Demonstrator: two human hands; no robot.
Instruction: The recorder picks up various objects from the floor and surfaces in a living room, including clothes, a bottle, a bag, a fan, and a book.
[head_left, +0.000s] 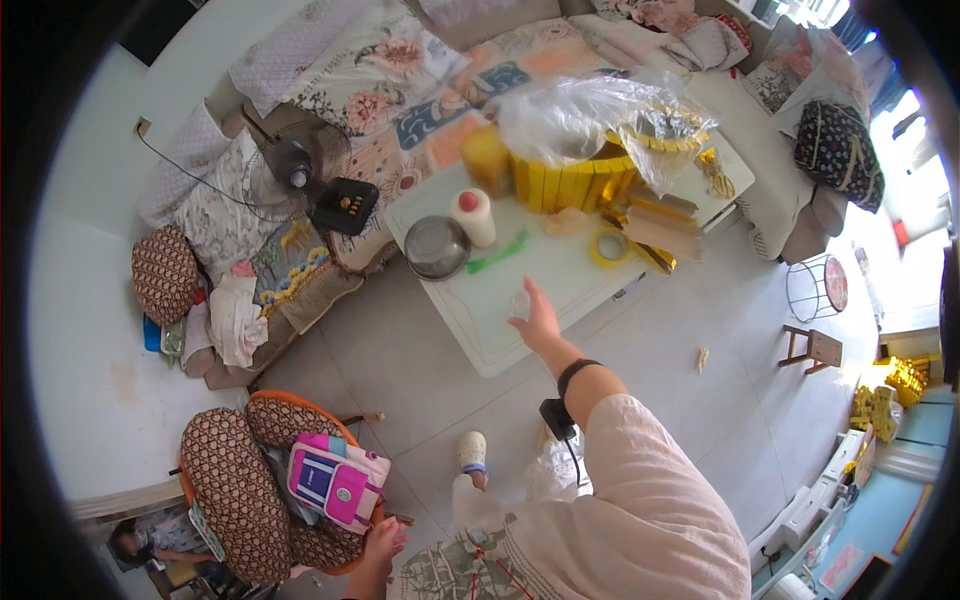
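Note:
My right hand (540, 319) is over the near part of a white glass-topped coffee table (480, 330), thumb and index finger apart. A small clear object (520, 304) shows between them; whether I grip it is unclear. Beyond it lie a green brush-like tool (498, 253), a steel bowl (437, 248) and a white bottle with a red cap (474, 217). A roll of yellow tape (609, 247) is on the table's right side. My left hand (385, 541), low in the picture beside an orange-rimmed chair (292, 401), holds nothing, its fingers apart.
A yellow slatted basket (574, 184) under clear plastic film (562, 116) stands at the table's back, with scissors (722, 184) to its right. A sofa (420, 142) borders the table. A pink backpack (337, 480) rests on the chair. A wooden stool (814, 349) stands right.

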